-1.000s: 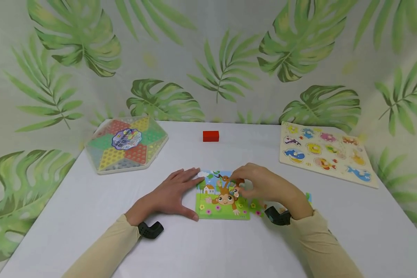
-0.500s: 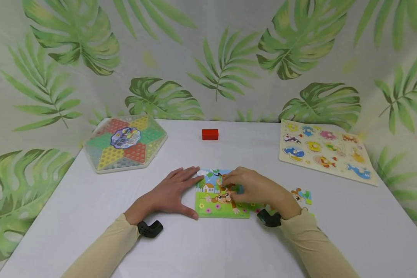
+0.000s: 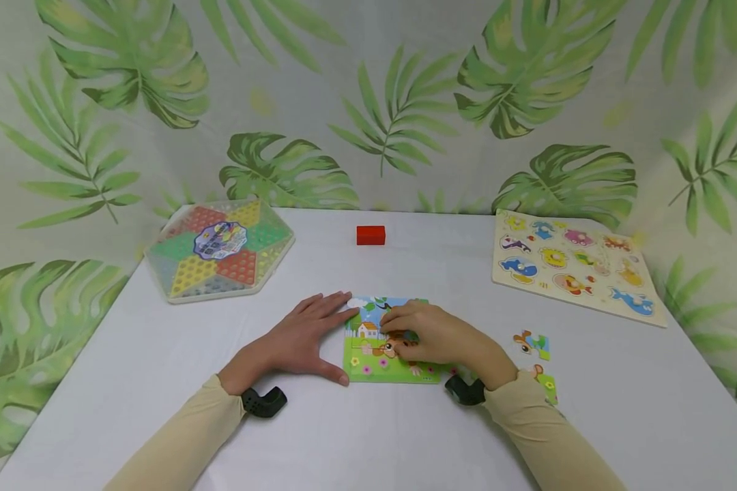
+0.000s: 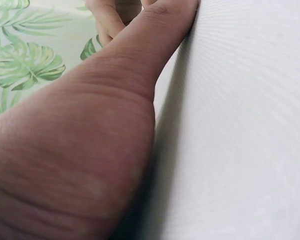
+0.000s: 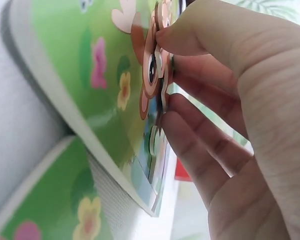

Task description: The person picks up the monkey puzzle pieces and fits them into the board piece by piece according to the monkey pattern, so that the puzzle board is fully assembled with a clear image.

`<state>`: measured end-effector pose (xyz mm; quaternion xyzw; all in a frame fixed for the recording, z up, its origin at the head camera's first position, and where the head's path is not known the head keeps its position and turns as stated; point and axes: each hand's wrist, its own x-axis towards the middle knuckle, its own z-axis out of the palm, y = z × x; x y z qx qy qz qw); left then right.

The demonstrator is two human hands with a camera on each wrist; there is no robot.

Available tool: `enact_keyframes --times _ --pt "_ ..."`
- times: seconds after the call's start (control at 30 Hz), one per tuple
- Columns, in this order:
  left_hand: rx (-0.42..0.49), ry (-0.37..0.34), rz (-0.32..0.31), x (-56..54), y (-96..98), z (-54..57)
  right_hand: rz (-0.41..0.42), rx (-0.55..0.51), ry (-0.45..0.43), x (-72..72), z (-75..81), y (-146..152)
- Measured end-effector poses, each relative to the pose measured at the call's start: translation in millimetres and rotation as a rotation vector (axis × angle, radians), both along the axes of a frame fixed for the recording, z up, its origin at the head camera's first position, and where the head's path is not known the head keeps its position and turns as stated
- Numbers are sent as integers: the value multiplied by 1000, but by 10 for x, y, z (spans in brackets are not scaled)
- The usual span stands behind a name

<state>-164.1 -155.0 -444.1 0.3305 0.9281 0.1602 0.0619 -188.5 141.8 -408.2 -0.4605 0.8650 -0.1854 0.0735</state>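
Note:
A jigsaw puzzle (image 3: 368,368) with a monkey, a small house and flowers lies at mid-table. My left hand (image 3: 304,339) is spread along its left side, fingertips at the upper left corner and thumb by the lower left. Over the monkey, my right hand (image 3: 432,335) pinches a puzzle piece (image 5: 165,75) between thumb and fingers; in the right wrist view its edge stands slightly above the pieces around it. The head view hides most of that piece under the fingers. Mostly thumb and wrist fill the left wrist view.
Loose puzzle pieces (image 3: 533,345) lie right of the right wrist, one with a yellow flower (image 3: 548,386). A red block (image 3: 370,235) sits at the back. A hexagonal star-patterned game board (image 3: 221,252) is back left, a sea-animal peg puzzle (image 3: 574,266) back right.
My right hand has shifted left over the puzzle with the puzzle piece, uncovering loose pieces by its wrist. The left hand keeps its place at the puzzle's side.

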Motion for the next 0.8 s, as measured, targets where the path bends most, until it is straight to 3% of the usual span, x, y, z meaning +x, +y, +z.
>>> enact_keyframes --times 0.57,0.8 --pt "12 28 -16 -13 2 51 13 17 43 19 14 -6" --pt "3 2 -3 11 6 33 34 19 27 41 16 -4"
